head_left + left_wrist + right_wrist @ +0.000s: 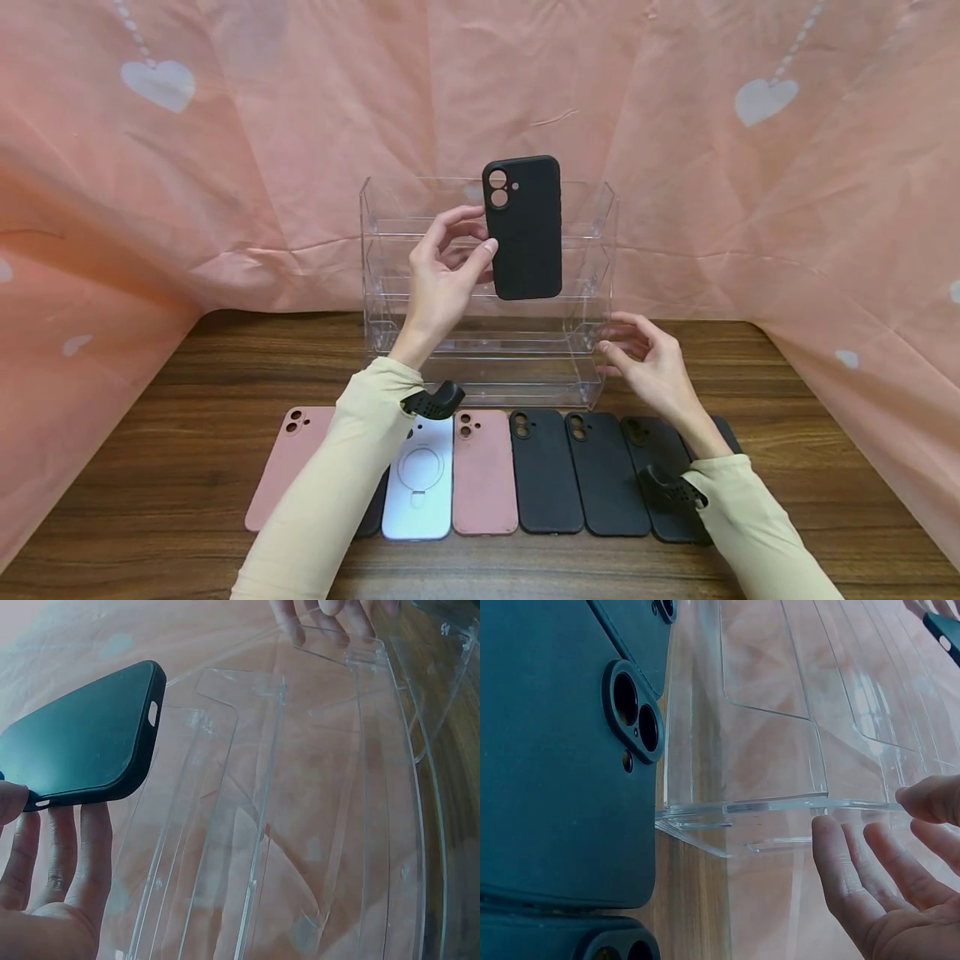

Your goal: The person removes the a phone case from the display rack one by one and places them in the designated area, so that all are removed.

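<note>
Black phone case [523, 227] held upright in front of the upper tiers of the clear acrylic rack [600, 250], pinched along its left edge between the thumb and fingers of your left hand [442, 279]. Your right hand [651, 360] holds nothing, fingers loosely spread and just beside the rack's lower right corner, apparently steadying it. Judged step: a case lifted and being brought to a shelf; the next move would call for tipping its lower edge over a tier's front lip and letting it lean back. The tiers look shallow and closely stacked, with thin, hard-to-see edges, so keep the case square to the opening. Behind you on the wooden table [150, 467] lies a row of cases [543, 471], pink, white and black, close under both forearms; open room lies to either side of the rack.
</note>
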`<move>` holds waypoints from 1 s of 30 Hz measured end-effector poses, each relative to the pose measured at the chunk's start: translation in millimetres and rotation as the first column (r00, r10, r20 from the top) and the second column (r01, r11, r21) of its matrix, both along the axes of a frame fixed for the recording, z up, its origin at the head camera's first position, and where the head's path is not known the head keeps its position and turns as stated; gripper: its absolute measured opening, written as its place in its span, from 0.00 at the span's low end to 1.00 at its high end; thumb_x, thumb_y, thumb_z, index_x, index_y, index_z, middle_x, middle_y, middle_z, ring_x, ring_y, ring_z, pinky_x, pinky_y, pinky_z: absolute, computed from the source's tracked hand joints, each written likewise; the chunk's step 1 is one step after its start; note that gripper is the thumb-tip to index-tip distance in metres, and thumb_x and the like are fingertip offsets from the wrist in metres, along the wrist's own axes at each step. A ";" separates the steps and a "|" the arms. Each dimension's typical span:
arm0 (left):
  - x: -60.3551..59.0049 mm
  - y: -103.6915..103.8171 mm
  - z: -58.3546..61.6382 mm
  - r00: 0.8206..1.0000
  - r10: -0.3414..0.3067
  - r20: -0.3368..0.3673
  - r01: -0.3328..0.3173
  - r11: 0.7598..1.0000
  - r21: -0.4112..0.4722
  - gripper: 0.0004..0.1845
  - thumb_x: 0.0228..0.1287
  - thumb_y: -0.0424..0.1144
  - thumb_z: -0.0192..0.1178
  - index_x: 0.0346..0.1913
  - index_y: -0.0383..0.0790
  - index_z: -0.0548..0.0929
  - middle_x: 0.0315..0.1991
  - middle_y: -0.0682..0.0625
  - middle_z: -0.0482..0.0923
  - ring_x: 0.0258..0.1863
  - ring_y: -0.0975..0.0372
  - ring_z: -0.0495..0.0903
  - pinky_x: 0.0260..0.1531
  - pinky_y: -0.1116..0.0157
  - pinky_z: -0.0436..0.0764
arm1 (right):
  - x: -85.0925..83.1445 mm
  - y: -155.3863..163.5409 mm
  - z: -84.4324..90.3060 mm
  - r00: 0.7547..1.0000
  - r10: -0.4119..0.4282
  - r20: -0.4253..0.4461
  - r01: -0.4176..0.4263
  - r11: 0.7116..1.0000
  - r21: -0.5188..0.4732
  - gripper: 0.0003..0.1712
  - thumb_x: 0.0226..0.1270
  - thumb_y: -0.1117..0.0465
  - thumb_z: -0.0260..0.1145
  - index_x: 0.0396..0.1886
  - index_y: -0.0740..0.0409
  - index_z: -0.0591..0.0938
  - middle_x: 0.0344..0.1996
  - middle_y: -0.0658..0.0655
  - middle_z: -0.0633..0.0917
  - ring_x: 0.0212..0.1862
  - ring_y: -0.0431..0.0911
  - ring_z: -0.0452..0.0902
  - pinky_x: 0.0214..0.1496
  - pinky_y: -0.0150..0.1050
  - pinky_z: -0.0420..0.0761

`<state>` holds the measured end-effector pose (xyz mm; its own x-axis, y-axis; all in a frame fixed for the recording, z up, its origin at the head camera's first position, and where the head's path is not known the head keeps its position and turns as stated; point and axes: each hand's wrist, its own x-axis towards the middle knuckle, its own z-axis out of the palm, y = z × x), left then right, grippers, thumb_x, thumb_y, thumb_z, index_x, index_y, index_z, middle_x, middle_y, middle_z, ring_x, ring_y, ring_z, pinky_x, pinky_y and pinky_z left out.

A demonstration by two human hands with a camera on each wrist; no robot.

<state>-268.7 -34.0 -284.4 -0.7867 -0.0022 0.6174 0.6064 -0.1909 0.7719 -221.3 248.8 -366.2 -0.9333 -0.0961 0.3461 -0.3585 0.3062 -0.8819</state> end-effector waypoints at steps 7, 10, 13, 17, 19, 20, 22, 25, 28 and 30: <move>9.1 -11.5 -2.5 1.000 0.017 0.006 -0.017 0.999 -0.033 0.22 0.66 0.25 0.65 0.62 0.38 0.78 0.43 0.50 0.79 0.36 0.62 0.86 0.36 0.55 0.91 | 1.2 -3.1 1.4 1.000 0.004 0.013 -0.004 1.000 -0.014 0.26 0.70 0.74 0.65 0.66 0.72 0.71 0.47 0.57 0.85 0.44 0.39 0.87 0.39 0.38 0.91; 12.0 -15.9 -2.6 1.000 0.015 0.012 -0.015 0.999 -0.037 0.23 0.66 0.25 0.65 0.63 0.39 0.77 0.43 0.50 0.80 0.35 0.62 0.85 0.36 0.54 0.91 | 0.3 -2.4 1.1 1.000 0.009 0.019 -0.009 1.000 -0.030 0.25 0.70 0.75 0.64 0.66 0.70 0.72 0.47 0.57 0.85 0.44 0.39 0.88 0.39 0.38 0.91; 15.2 -20.2 -3.2 0.999 0.022 0.024 -0.020 0.999 -0.048 0.23 0.66 0.25 0.65 0.63 0.40 0.77 0.44 0.49 0.80 0.35 0.62 0.86 0.36 0.54 0.91 | -0.3 -2.3 0.7 1.000 0.010 0.022 -0.009 0.999 -0.036 0.25 0.70 0.75 0.64 0.66 0.69 0.72 0.47 0.57 0.85 0.44 0.39 0.87 0.39 0.39 0.91; 19.7 -26.1 -4.4 0.999 0.022 0.044 -0.020 0.998 -0.054 0.23 0.66 0.25 0.65 0.63 0.40 0.77 0.43 0.50 0.80 0.34 0.62 0.86 0.36 0.54 0.91 | -0.3 -3.0 0.6 1.000 0.010 0.023 -0.010 1.000 -0.026 0.26 0.70 0.75 0.64 0.66 0.70 0.71 0.47 0.56 0.85 0.44 0.38 0.87 0.40 0.39 0.91; 21.2 -29.3 -5.0 0.999 0.016 0.050 -0.013 0.999 -0.052 0.24 0.66 0.25 0.64 0.63 0.40 0.77 0.43 0.50 0.79 0.33 0.62 0.86 0.36 0.54 0.91 | -0.3 -3.5 0.7 1.000 0.012 0.022 -0.011 1.000 -0.021 0.26 0.70 0.74 0.64 0.67 0.71 0.70 0.46 0.55 0.85 0.44 0.38 0.87 0.40 0.39 0.91; 21.9 -30.8 -5.2 0.999 0.012 0.051 -0.010 0.999 -0.053 0.24 0.66 0.24 0.64 0.63 0.40 0.77 0.43 0.50 0.79 0.33 0.62 0.86 0.36 0.54 0.91 | -0.5 -3.6 0.7 1.000 0.011 0.022 -0.011 1.000 -0.020 0.27 0.70 0.74 0.64 0.67 0.71 0.70 0.46 0.55 0.85 0.44 0.38 0.87 0.40 0.39 0.91; 23.0 -34.1 -5.7 0.999 0.018 0.046 -0.015 0.998 -0.064 0.24 0.66 0.25 0.64 0.63 0.40 0.77 0.43 0.50 0.79 0.33 0.62 0.86 0.36 0.55 0.91 | -0.8 -3.9 0.5 1.000 0.008 0.022 -0.007 1.000 -0.018 0.26 0.70 0.74 0.64 0.67 0.71 0.71 0.46 0.55 0.84 0.44 0.38 0.87 0.40 0.39 0.91; 25.0 -39.0 -6.9 0.998 0.039 0.039 -0.036 0.995 -0.089 0.23 0.66 0.25 0.65 0.63 0.40 0.78 0.43 0.51 0.80 0.32 0.62 0.86 0.36 0.58 0.91 | -1.3 -4.1 0.0 1.000 0.006 0.019 -0.006 1.000 -0.015 0.26 0.70 0.75 0.64 0.67 0.70 0.71 0.46 0.56 0.84 0.44 0.38 0.87 0.40 0.39 0.91; 27.3 -43.6 -9.0 0.997 0.072 0.034 -0.067 0.990 -0.125 0.23 0.66 0.26 0.65 0.63 0.40 0.78 0.43 0.50 0.81 0.33 0.62 0.86 0.38 0.63 0.91 | -1.7 -3.9 -0.4 1.000 0.002 0.019 -0.002 1.000 -0.008 0.26 0.70 0.75 0.63 0.67 0.69 0.71 0.47 0.57 0.84 0.44 0.37 0.87 0.40 0.38 0.91; 29.6 -46.7 -10.3 0.996 0.081 0.039 -0.075 0.987 -0.142 0.23 0.65 0.26 0.65 0.63 0.41 0.79 0.43 0.49 0.81 0.33 0.62 0.86 0.38 0.65 0.90 | -1.7 -4.0 -0.2 1.000 0.001 0.021 -0.001 1.000 -0.006 0.26 0.70 0.75 0.63 0.67 0.70 0.71 0.47 0.58 0.83 0.45 0.38 0.87 0.40 0.38 0.91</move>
